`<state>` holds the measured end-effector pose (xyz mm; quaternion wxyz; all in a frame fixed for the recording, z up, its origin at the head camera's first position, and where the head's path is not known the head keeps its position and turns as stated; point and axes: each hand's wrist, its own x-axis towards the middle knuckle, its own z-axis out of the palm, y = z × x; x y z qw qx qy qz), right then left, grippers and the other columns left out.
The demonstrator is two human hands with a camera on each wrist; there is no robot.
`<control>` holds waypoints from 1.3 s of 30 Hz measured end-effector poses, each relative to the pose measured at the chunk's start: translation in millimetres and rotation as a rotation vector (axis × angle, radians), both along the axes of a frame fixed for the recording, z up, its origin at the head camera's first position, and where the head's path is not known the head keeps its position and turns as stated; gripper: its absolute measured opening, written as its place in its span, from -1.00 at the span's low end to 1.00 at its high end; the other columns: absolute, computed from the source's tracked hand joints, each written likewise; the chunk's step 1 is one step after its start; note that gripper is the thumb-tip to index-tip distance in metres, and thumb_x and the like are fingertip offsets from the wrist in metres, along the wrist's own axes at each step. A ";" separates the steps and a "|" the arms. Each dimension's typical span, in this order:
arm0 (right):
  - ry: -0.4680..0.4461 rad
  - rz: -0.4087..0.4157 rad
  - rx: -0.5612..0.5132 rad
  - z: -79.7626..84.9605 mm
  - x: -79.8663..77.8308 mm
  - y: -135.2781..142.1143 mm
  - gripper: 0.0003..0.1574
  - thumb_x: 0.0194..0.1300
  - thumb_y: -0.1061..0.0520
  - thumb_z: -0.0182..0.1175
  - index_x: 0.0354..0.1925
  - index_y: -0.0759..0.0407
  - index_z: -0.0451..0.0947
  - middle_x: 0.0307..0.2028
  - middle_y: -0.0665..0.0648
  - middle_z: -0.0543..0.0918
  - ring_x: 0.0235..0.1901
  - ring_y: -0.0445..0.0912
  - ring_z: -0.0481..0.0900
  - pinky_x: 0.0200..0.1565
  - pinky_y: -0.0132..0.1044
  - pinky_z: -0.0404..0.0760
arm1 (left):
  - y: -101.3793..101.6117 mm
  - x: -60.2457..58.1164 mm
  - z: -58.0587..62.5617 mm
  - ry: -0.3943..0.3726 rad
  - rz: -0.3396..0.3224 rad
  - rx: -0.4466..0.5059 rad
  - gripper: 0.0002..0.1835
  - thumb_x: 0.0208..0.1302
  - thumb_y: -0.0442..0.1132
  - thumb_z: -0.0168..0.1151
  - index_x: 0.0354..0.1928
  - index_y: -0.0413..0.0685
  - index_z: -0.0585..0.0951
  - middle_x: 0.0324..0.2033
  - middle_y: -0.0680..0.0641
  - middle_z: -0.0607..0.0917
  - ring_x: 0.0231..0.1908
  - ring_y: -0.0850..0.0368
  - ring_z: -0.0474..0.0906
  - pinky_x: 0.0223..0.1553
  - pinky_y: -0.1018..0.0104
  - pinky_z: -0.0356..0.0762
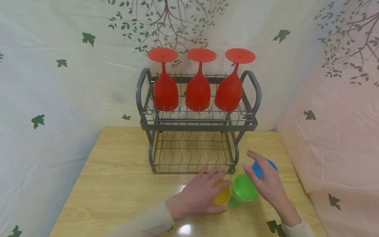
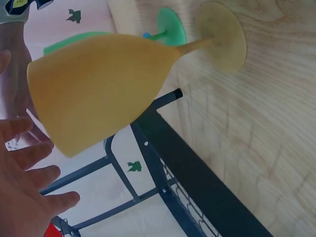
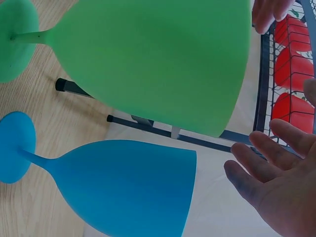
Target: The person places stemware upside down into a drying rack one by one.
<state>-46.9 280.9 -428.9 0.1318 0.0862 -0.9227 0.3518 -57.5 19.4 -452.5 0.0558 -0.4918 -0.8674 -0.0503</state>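
A yellow plastic goblet [image 1: 224, 195] [image 2: 103, 89] stands upright on the table, partly hidden in the head view by my left hand [image 1: 199, 196]. That hand reaches over its rim with the fingers spread, and in the left wrist view the fingertips are apart from the bowl. Close by on the right is a green goblet [image 1: 244, 188] [image 3: 148, 64], also upright. Behind it stands a blue goblet [image 1: 257, 170] [image 3: 128, 182]. My right hand [image 1: 268, 182] hovers above the green and blue goblets, fingers loosely extended, gripping nothing.
A dark two-tier dish rack [image 1: 195, 127] stands at the back of the wooden table [image 1: 118, 184]. Three red goblets rest upside down on its upper tier: left goblet [image 1: 165, 93], middle goblet [image 1: 197, 93], right goblet [image 1: 228, 93]. Leaf-patterned cloth [image 1: 74, 98] hangs around the table.
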 end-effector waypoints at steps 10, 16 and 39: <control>-0.010 0.008 0.007 -1.7 0.3 -2.5 -0.41 0.51 0.03 0.24 0.38 0.21 0.47 0.41 0.29 0.47 0.38 0.36 0.37 0.23 0.46 0.38 | -0.3 2.7 -9.3 0.060 -0.076 0.003 -0.32 0.45 0.47 -0.12 0.46 0.42 0.44 0.53 -0.09 0.31 0.54 -0.13 0.15 0.47 -0.18 0.18; -0.016 0.012 0.009 -2.4 1.1 -5.2 -0.41 0.51 0.03 0.23 0.38 0.21 0.46 0.41 0.27 0.47 0.38 0.35 0.37 0.24 0.46 0.37 | -2.5 2.5 -11.0 0.060 -0.088 -0.012 -0.35 0.47 0.46 -0.13 0.48 0.48 0.42 0.54 -0.11 0.29 0.52 -0.14 0.21 0.45 -0.13 0.28; 0.011 0.017 -0.003 -0.2 2.5 -17.0 -0.43 0.48 0.08 0.26 0.37 0.18 0.49 0.40 0.24 0.49 0.38 0.32 0.39 0.25 0.41 0.40 | -23.4 3.0 -7.9 0.073 -0.079 0.126 -0.49 0.46 0.27 0.13 0.33 0.34 0.59 0.31 -0.11 0.56 0.29 0.01 0.50 0.28 0.11 0.53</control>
